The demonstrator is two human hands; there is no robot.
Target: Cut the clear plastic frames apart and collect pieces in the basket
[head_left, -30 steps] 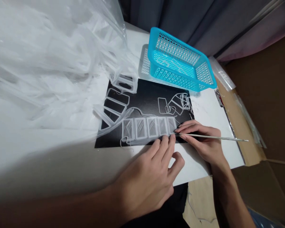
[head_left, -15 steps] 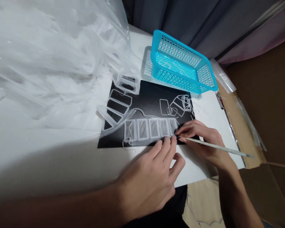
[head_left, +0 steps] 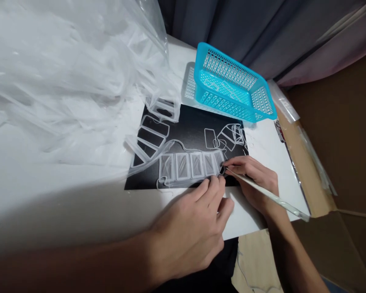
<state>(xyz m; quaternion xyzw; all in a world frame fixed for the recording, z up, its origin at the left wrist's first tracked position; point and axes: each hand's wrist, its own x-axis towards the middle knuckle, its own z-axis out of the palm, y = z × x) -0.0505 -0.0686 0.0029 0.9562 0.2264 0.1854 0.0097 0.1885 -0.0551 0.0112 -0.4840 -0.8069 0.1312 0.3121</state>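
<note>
A translucent strip of several framed rectangles (head_left: 182,166) lies along the lower edge of a black mat (head_left: 189,126). My left hand (head_left: 198,224) rests palm down, its fingertips on the strip's lower edge near the right end, fingers spread with nothing held. My right hand (head_left: 254,175) grips a thin, pale, pen-like tool (head_left: 271,195) whose dark tip meets the last rectangle at the strip's right end. More frame pieces (head_left: 154,136) curve up the mat's left side, and loose outlines (head_left: 228,136) lie at its upper right.
A blue perforated basket (head_left: 234,85) with a few bits inside stands behind the mat. Crumpled clear plastic (head_left: 64,73) covers the left side. A small red and metal item (head_left: 279,131) and cardboard (head_left: 317,195) are at right.
My right hand has shifted slightly left, and the tool's rear end has swung down and towards me. The strip's right end now looks more tilted. My left hand has barely moved.
</note>
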